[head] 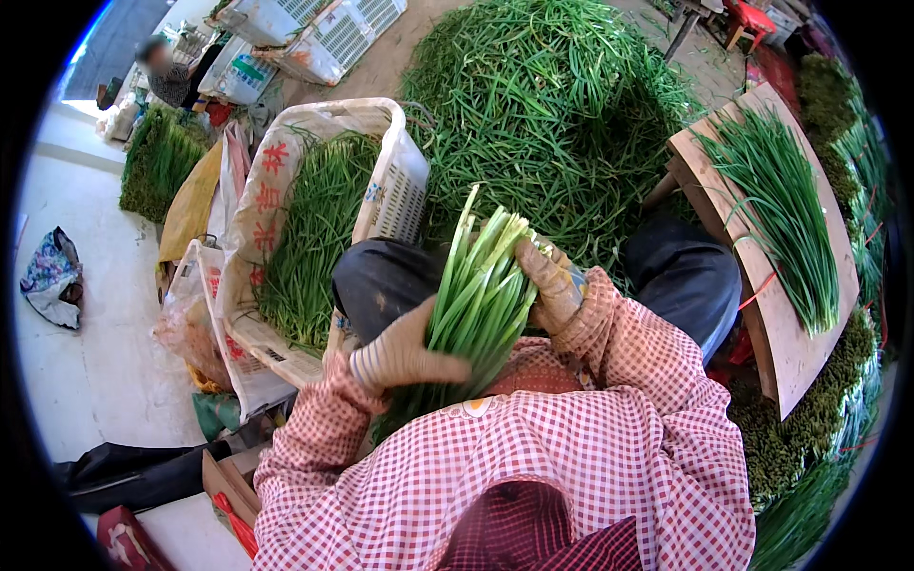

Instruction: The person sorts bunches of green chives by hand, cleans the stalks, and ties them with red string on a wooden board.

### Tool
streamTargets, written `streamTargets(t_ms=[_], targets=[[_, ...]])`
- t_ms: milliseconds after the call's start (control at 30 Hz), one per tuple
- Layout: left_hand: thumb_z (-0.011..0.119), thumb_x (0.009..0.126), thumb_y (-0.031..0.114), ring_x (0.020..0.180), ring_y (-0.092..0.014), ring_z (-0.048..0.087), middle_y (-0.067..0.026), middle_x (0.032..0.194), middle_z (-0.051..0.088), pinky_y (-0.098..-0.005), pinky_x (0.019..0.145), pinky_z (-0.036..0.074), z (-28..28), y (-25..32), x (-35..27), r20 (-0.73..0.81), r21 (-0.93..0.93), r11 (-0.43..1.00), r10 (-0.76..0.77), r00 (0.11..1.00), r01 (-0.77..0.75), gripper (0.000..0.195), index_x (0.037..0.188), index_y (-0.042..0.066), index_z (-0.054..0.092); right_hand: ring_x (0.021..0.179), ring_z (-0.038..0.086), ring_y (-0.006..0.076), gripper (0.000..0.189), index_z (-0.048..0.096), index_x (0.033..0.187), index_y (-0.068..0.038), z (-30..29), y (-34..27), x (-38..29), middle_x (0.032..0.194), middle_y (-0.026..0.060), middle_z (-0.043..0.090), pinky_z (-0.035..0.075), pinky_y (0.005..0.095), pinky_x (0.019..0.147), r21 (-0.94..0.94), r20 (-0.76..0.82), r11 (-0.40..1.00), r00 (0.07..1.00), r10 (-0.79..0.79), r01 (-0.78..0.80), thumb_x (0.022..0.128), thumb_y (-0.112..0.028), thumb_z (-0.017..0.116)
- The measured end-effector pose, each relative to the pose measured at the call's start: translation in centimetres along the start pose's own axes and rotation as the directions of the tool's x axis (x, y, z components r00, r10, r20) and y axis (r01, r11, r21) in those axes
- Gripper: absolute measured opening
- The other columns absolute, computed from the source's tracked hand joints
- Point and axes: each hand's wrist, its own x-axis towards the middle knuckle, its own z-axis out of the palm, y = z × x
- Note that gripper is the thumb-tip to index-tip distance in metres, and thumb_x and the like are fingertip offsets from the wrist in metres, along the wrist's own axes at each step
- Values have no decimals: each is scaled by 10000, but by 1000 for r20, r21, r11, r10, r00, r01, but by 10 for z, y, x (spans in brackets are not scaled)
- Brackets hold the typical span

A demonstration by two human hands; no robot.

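Note:
A bunch of green leafy stalks, like garlic chives (475, 292), lies across my lap, pale cut ends pointing away from me. My left hand (407, 353), in a tan work glove, is closed around the bunch's lower left side, its thumb over the stalks. My right hand (553, 282), in a soiled glove, grips the pale ends at the upper right. To the right, another bunch of chives (785, 214) rests on a wooden board (807, 367). On the left, a white plastic crate (393, 178) with a printed liner holds more chives (314, 235).
A large heap of loose green leaves (528, 107) lies beyond my knees. White crates (321, 43) are stacked at the upper left, near a seated person (168, 75). Bundled chives (807, 428) line the far right. A wooden stool (689, 28) stands at the top right.

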Motion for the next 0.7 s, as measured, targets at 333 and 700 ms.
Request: streamTargets(t_ms=[333, 700], targets=[[528, 956, 402, 1125, -141, 506, -50, 1262, 516, -296, 962, 420, 20, -22, 45, 127, -46, 992, 120, 985, -115, 615, 1403, 19, 351, 1270, 456, 298, 855, 300, 1440, -85, -8, -26, -21, 1418, 165, 413, 363, 432, 1078, -57, 80, 996, 994, -71, 75, 791, -445, 726], [718, 815, 335, 1112, -216, 536, -130, 1210, 556, -334, 956, 430, 19, 38, 42, 81, 445, 865, 218, 973, -231, 682, 1322, -20, 431, 803, 636, 231, 335, 505, 1116, -65, 19, -61, -21, 852, 113, 631, 541, 362, 704, -188, -143, 944, 944, -298, 270, 853, -213, 650]])
